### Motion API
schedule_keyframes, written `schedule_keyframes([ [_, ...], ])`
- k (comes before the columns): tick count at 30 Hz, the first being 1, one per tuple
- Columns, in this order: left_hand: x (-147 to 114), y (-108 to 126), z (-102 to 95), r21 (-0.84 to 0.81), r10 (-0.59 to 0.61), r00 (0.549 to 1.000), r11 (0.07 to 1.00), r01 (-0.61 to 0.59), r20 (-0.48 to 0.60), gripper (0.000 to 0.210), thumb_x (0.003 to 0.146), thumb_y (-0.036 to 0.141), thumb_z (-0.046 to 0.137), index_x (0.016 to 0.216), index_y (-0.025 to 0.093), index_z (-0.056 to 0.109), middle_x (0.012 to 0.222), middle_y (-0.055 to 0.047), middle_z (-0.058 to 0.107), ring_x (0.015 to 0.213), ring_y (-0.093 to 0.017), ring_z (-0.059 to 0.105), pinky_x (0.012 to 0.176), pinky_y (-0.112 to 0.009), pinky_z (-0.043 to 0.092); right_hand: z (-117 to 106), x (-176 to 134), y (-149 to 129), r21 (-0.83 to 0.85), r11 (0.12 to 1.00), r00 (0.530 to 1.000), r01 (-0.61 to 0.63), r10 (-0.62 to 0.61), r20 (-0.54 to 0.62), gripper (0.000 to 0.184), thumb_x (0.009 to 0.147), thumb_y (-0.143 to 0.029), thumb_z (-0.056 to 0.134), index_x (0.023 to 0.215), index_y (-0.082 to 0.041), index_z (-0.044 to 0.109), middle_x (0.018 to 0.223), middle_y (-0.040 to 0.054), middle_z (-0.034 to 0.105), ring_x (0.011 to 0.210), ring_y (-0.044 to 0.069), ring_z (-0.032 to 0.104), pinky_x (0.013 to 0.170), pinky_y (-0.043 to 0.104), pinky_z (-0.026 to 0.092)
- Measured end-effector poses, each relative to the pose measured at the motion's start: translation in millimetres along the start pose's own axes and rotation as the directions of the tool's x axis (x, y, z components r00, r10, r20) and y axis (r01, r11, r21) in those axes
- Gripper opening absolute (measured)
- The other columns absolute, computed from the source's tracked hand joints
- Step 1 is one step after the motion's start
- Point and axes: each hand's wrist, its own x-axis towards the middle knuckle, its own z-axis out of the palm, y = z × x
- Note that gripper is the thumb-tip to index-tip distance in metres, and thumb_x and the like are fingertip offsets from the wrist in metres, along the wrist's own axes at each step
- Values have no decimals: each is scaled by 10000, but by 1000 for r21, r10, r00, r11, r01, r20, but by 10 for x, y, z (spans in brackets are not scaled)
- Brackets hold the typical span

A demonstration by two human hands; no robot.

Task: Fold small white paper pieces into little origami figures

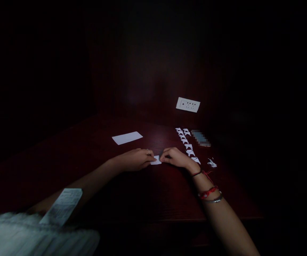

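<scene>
A small folded piece of white paper (156,160) lies on the dark red table between my hands. My left hand (140,159), with a ring on one finger, pinches its left side. From the right, my right hand (175,157) has its thumb and fingers closed at the paper's other edge. Just past my right hand runs a row of small folded white paper pieces (184,141), several in a line, with another piece (187,132) beside its far end.
A flat white paper sheet (127,137) lies beyond my left hand. To the right are a phone (200,138) with a blurred screen and some white paper scraps (212,163). A white socket plate (188,105) is on the back wall. The table's front edge (180,220) is near me.
</scene>
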Motion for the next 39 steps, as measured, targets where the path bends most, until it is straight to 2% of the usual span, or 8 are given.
schedule_keyframes([
  [5, 2, 39, -9, -21, -6, 1000, 1000, 6, -9, 282, 781, 203, 375, 1041, 259, 469, 1046, -2, 462, 873, -141, 456, 763, -247, 324, 44, 21, 21, -9, 999, 997, -53, 52, -51, 162, 750, -189, 435, 734, -120, 582, 728, 38, 577, 688, 90, 496, 651, 190, 357],
  [10, -3, 53, -17, -50, 47, 999, 998, -47, -11, 296, 778, 172, 381, 1052, 250, 464, 1106, 7, 452, 953, -147, 419, 800, -247, 301, 84, 18, 60, 18, 992, 989, -126, 127, -79, 155, 746, -186, 429, 759, -120, 568, 756, 42, 581, 694, 92, 501, 649, 193, 357],
  [17, 13, 64, -72, -148, 101, 995, 984, -101, -2, 313, 773, 106, 381, 1039, 239, 479, 1043, 7, 521, 914, -130, 454, 776, -232, 314, 93, 29, 38, 41, 976, 974, -214, 217, -61, 144, 725, -156, 432, 749, -120, 569, 757, 41, 579, 687, 92, 500, 649, 194, 350],
  [25, 13, 89, -75, -29, 52, 999, 998, -52, 9, 353, 761, 132, 391, 1069, 294, 450, 1215, 38, 357, 1016, -152, 396, 781, -239, 320, 126, 50, 15, -36, 963, 961, -268, 264, -76, 161, 722, -177, 420, 751, -119, 567, 738, 53, 580, 647, 98, 496, 604, 195, 339],
  [33, 45, 90, -73, -19, 52, 998, 998, -52, 30, 383, 737, 119, 391, 1081, 278, 445, 1108, 38, 474, 934, -139, 449, 765, -235, 325, 158, 80, 6, -20, 938, 935, -347, 344, -81, 157, 734, -197, 420, 779, -124, 552, 759, 64, 591, 670, 108, 523, 613, 195, 348],
  [39, 45, 76, -57, -23, 43, 999, 999, -42, 25, 379, 731, 123, 387, 1069, 281, 456, 1141, 43, 448, 983, -146, 425, 769, -238, 324, 158, 77, 13, -16, 941, 938, -338, 335, -87, 155, 734, -203, 419, 777, -131, 550, 751, 63, 592, 665, 111, 530, 598, 195, 348],
])
